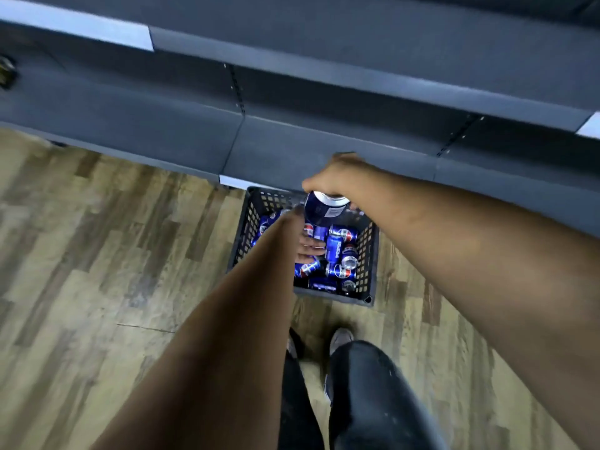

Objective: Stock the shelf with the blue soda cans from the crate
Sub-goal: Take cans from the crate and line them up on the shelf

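Note:
A dark plastic crate (367,254) stands on the wooden floor below the grey shelf (292,157). Several blue soda cans (337,248) lie loose inside it. My right hand (334,177) grips one blue can (324,209) from above and holds it over the crate's far side. My left hand (310,248) reaches down into the crate; its fingers lie on the cans there, and my forearm hides most of the hand, so its grip cannot be made out.
Grey shelf boards run across the top, with upright slotted posts (238,89) between sections. A small dark object (6,73) sits at the far left. My legs and shoes (341,339) stand just behind the crate on the wood floor (97,254).

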